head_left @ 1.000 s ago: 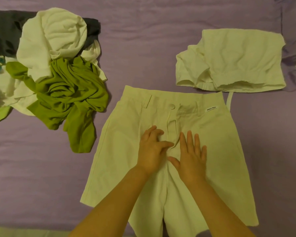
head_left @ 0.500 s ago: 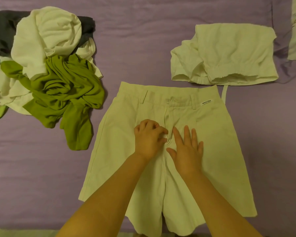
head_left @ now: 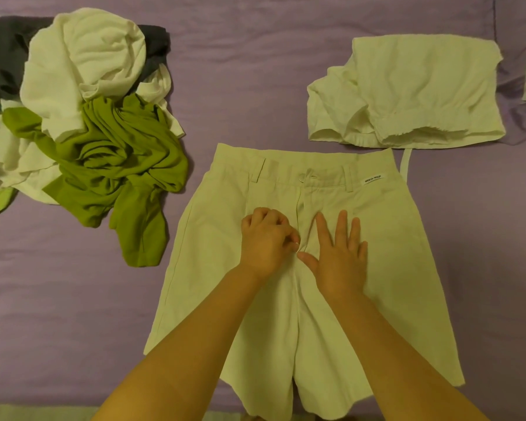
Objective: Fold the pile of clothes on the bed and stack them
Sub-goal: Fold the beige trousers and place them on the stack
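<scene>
Both hands on cream shorts [head_left: 386, 253] spread flat on the purple bed [head_left: 73, 314].
Left hand [head_left: 266, 240] curled, apparently pinching the zipper pull; right hand [head_left: 340, 253] flat, fingers slightly apart, pressing beside the fly.

Shorts [head_left: 386, 238], centre: we see matt cream woven cloth, smooth w/ faint creases; small white woven label [head_left: 374, 179] on waistband, upper right of garment. Folded garment [head_left: 422, 86], upper right: matt off-white cloth, softly rumpled, w/ frayed raw hem. Pile, upper left: green top [head_left: 119, 165] in thin matt knit, heavily wrinkled; white top [head_left: 85, 62] w/ slightly nubby texture; dark grey cloth [head_left: 0, 56], matt. Bed sheet [head_left: 58, 299]: lilac cloth, smooth, faint sheen.
</scene>
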`<state>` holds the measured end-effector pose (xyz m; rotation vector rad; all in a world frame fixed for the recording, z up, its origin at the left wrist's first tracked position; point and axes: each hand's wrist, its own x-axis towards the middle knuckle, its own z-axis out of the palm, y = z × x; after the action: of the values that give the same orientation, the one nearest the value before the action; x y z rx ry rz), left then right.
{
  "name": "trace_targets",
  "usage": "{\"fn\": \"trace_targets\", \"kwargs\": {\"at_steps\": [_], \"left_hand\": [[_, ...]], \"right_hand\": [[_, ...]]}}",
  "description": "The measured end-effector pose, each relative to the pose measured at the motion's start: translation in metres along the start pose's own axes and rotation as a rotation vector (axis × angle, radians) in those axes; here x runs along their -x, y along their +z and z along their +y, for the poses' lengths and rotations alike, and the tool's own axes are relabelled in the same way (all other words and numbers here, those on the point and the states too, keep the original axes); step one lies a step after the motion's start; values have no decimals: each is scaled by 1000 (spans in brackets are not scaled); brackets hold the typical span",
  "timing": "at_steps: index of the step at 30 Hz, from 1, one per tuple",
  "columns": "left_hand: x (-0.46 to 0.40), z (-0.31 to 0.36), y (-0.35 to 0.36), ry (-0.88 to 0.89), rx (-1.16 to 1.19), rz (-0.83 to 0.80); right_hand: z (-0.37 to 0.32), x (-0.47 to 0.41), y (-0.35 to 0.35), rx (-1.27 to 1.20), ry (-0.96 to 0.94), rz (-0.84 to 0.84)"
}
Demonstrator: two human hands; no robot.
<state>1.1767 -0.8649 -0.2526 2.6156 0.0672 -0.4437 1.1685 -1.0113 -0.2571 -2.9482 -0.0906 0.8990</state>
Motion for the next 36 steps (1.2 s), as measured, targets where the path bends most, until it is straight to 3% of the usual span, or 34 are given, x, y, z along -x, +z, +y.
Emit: {"fn": "trace_targets", "kwargs": {"at_steps": [9,14,19,23,36], "left_hand": [[-29,1,-13,12,12,42],[-56,3,-23,64,-43,-29],[-71,4,-26,5,-18,-66],[-94,7,-36,-109,56,20],[-106,8,-37,-107,-62,-27]], "right_hand": [[-13,-12,-6,-65,66,-117],[-17,-18,-2,-27,82,-167],[-19,-22,1,-25,86,-181],[-17,-22,2,-41,77,-168],[-18,-25,-11,-4,55,-185]]}}
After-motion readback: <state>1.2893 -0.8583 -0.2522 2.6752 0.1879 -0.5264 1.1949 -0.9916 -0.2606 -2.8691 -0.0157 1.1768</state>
